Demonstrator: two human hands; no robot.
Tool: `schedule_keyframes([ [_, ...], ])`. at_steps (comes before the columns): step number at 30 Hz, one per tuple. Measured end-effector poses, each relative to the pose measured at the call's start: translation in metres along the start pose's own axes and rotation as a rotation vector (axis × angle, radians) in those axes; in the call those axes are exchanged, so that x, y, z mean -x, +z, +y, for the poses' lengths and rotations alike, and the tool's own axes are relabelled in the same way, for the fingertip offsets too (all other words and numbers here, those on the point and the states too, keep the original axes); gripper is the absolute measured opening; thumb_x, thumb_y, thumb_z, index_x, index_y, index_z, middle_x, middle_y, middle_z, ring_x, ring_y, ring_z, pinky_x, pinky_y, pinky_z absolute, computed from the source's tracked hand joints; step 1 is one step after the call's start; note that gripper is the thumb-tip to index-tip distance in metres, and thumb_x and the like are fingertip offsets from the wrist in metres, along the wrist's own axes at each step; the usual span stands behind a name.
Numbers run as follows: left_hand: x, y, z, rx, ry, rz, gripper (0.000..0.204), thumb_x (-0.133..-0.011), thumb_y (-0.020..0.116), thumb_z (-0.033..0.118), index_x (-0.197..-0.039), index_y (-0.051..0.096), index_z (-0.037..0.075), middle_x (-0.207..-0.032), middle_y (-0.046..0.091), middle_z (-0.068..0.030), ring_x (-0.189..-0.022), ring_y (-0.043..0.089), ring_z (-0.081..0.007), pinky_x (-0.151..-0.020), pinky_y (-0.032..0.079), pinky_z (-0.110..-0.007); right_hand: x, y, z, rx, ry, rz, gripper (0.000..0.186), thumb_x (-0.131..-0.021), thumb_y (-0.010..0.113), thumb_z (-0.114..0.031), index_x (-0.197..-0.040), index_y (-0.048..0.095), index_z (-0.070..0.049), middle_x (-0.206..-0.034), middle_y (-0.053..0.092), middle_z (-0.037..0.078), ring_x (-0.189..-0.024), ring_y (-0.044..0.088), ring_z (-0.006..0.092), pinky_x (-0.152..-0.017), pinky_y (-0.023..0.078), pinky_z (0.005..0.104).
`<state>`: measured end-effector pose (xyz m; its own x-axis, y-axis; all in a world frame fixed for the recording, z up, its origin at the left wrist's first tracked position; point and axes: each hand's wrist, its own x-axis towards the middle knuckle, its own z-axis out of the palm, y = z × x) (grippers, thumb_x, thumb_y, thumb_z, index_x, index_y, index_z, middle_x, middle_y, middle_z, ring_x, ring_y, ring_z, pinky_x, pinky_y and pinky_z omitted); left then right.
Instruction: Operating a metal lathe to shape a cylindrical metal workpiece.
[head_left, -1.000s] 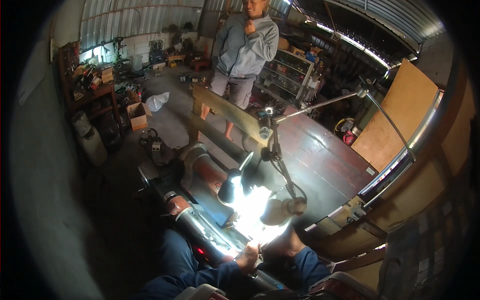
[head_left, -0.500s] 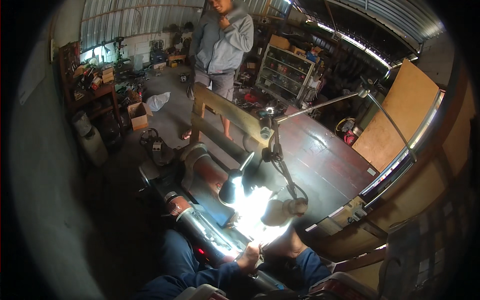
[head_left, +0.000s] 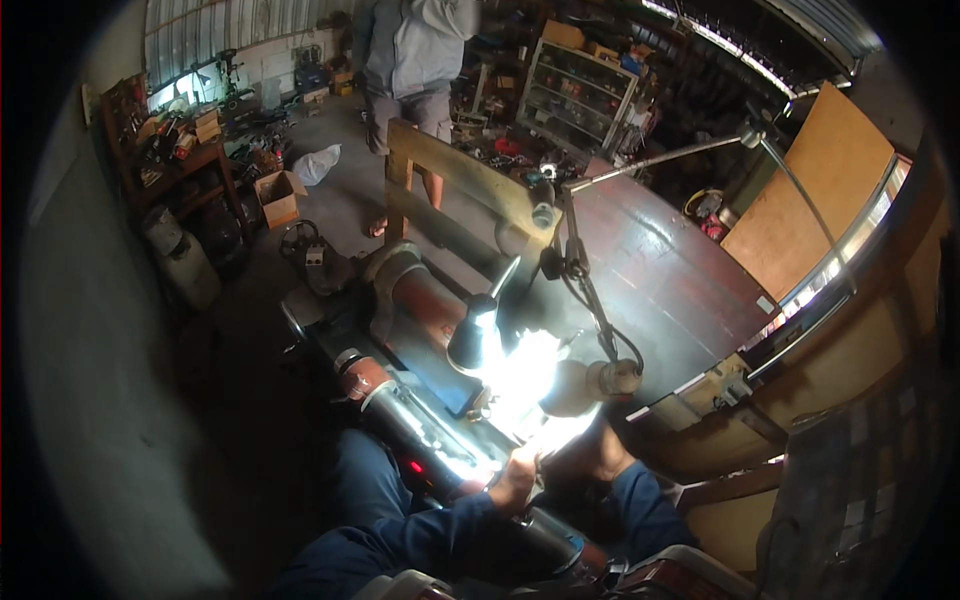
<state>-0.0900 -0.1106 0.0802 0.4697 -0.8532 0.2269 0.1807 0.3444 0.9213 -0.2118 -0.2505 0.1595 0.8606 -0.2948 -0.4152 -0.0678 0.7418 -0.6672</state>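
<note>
My left hand [head_left: 514, 482] is closed at the near end of a long machine with a shiny metal cylinder [head_left: 425, 428]; what its fingers grip, if anything, does not show. To its right, my right hand [head_left: 608, 458] lies low under a lamp head, its fingers lost in shadow and glare. A dark lamp shade [head_left: 470, 345] and a pale rounded lamp head [head_left: 582, 385] throw strong white light just beyond both hands, washing out whatever lies there. A red and blue machine body [head_left: 430, 315] runs beside the cylinder.
A person in a grey jacket [head_left: 410, 55] stands beyond a wooden slatted frame [head_left: 460, 180]. Right of the machine is a dark red tabletop [head_left: 660, 260], with a jointed lamp arm [head_left: 660, 165] across it. A cardboard box [head_left: 280, 198] and cluttered workbench [head_left: 180, 160] stand at the far left.
My view has shifted, so the scene sits differently in the picture. Both hands stay near the same place at the machine. The person's raised arm has shifted, and the head is now out of frame.
</note>
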Motion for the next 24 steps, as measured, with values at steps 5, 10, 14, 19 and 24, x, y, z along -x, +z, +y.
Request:
schedule_keyframes([
  [5, -0.001, 0.001, 0.027, -0.41, 0.274, -0.034, 0.024, -0.091, 0.039, -0.001, -0.108, 0.056, -0.006, -0.092, 0.063, -0.0203, -0.081, 0.06, -0.0247, -0.075, 0.049, -0.032, -0.007, -0.057, 0.021, -0.154, -0.06, 0.046, 0.076, -0.08, 0.069, -0.052, -0.133, 0.044, -0.004, -0.12, 0.059, 0.017, -0.11, 0.058, 0.0295, -0.097, 0.045, 0.0435],
  [10, 0.004, 0.002, 0.018, 0.038, -0.238, 0.009, 0.026, -0.087, 0.044, -0.003, -0.11, 0.055, -0.006, -0.092, 0.062, -0.0199, -0.081, 0.06, -0.0272, -0.076, 0.05, -0.032, 0.012, -0.024, 0.015, 1.583, -0.426, 0.57, 0.108, -0.062, 0.085, -0.025, -0.146, 0.019, -0.001, -0.123, 0.053, 0.023, -0.116, 0.05, 0.0375, -0.096, 0.043, 0.0446],
  [14, 0.01, -0.006, -0.069, 0.014, -0.017, -0.055, 0.03, -0.082, 0.047, -0.002, -0.111, 0.054, -0.005, -0.091, 0.061, -0.0203, -0.081, 0.059, -0.0288, -0.076, 0.05, -0.033, -0.004, -0.008, 0.012, 0.903, -0.665, 0.345, 0.071, -0.072, 0.076, -0.048, -0.122, 0.051, -0.004, -0.111, 0.059, 0.016, -0.103, 0.057, 0.0306, -0.091, 0.046, 0.0413],
  [19, 0.005, 0.001, -0.075, 0.224, -0.177, 0.033, 0.028, -0.086, 0.041, -0.004, -0.109, 0.056, -0.006, -0.093, 0.062, -0.0205, -0.082, 0.06, -0.0296, -0.077, 0.05, -0.034, -0.003, -0.006, 0.012, -0.053, -0.065, 0.056, 0.083, -0.069, 0.066, -0.069, -0.124, 0.051, -0.009, -0.115, 0.061, 0.009, -0.107, 0.058, 0.0237, -0.094, 0.047, 0.0422],
  [24, 0.011, 0.007, 0.007, -0.072, 0.024, 0.012, 0.025, -0.086, 0.043, -0.003, -0.106, 0.057, -0.006, -0.092, 0.062, -0.0207, -0.083, 0.06, -0.032, -0.075, 0.049, -0.036, 0.004, -0.064, 0.03, 0.63, -0.367, 0.346, 0.087, -0.073, 0.075, -0.053, -0.134, 0.042, -0.001, -0.13, 0.053, 0.018, -0.118, 0.052, 0.0326, -0.101, 0.041, 0.0443],
])
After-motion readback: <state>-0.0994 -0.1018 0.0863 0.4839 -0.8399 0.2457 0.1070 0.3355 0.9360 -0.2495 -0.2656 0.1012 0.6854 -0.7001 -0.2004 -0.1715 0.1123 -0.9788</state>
